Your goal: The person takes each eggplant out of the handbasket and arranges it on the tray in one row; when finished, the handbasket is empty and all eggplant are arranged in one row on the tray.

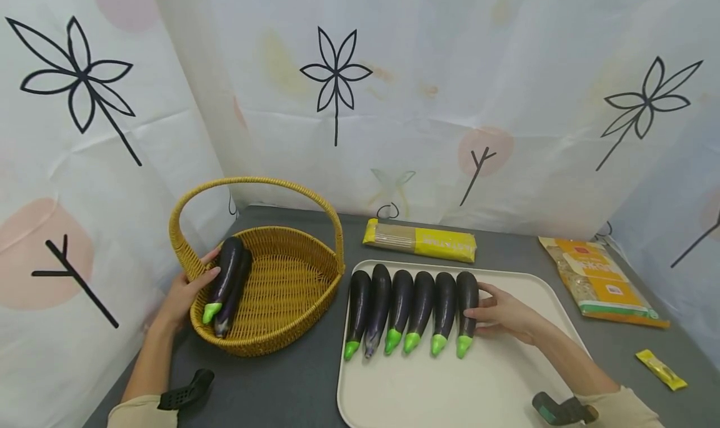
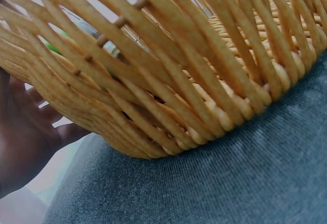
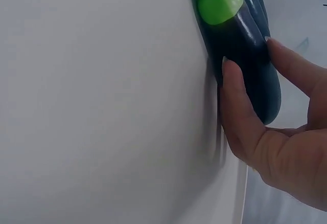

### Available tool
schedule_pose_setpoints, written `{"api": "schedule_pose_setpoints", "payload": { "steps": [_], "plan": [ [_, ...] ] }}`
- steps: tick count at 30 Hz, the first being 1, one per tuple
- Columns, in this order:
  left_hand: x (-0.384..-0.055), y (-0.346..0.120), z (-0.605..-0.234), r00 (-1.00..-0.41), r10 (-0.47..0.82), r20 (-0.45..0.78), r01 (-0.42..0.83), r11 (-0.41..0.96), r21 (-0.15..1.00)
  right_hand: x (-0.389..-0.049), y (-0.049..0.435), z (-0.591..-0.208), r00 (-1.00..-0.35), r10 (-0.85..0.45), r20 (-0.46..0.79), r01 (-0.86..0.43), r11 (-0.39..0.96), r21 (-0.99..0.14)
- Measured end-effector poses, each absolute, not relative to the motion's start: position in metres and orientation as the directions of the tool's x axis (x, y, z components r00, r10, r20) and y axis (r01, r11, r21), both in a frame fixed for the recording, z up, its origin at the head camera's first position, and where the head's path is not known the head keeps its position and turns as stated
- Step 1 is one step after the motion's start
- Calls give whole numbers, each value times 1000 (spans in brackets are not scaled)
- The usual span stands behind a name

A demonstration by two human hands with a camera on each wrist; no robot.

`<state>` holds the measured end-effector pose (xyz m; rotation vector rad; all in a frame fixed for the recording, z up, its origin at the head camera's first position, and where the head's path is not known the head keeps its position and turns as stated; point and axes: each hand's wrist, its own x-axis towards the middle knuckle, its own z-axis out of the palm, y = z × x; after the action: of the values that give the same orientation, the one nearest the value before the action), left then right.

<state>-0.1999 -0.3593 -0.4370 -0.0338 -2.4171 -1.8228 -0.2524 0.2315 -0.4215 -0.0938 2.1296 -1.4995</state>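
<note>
Two dark purple eggplants (image 1: pixel 227 278) lie side by side along the left inside of a yellow wicker basket (image 1: pixel 292 328). My left hand (image 1: pixel 188 290) holds the basket's left side by the handle's foot, its fingertips reaching over the rim beside the nearer eggplant. In the left wrist view that hand (image 2: pixel 28 134) is partly hidden behind the wicker wall. Several eggplants stand in a row on a cream tray (image 1: pixel 427 390), most with bright green stem ends. My right hand (image 1: pixel 506 312) grips the rightmost eggplant (image 1: pixel 467 297), thumb and fingers around it in the right wrist view.
Behind the tray lies a yellow pasta packet (image 1: pixel 444 243). An orange and clear food bag (image 1: pixel 604 281) is to the tray's right, with a small yellow sachet (image 1: pixel 660 370) nearer me. A patterned white curtain (image 1: pixel 416 122) encloses the grey table (image 1: pixel 270 390).
</note>
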Motion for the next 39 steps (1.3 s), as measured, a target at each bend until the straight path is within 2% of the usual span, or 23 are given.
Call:
{"api": "schedule_pose_setpoints", "payload": {
  "steps": [6, 18, 33, 39],
  "plan": [
    [-200, -360, -438, -993, -47, 112, 95, 276, 956, -252, 231, -419, -864, -332, -379, 232, 406, -884],
    [-200, -360, -441, -992, -47, 121, 106, 243, 964, -255, 231, -422, -885, -300, -356, 236, 370, -899],
    [-200, -359, -438, -992, -49, 120, 103, 263, 959, -262, 252, -412, -894, -245, -375, 266, 381, -885],
    [-200, -359, -438, -991, -54, 124, 106, 263, 959, -266, 258, -395, -894, -320, -314, 201, 339, -919]
  ]
}}
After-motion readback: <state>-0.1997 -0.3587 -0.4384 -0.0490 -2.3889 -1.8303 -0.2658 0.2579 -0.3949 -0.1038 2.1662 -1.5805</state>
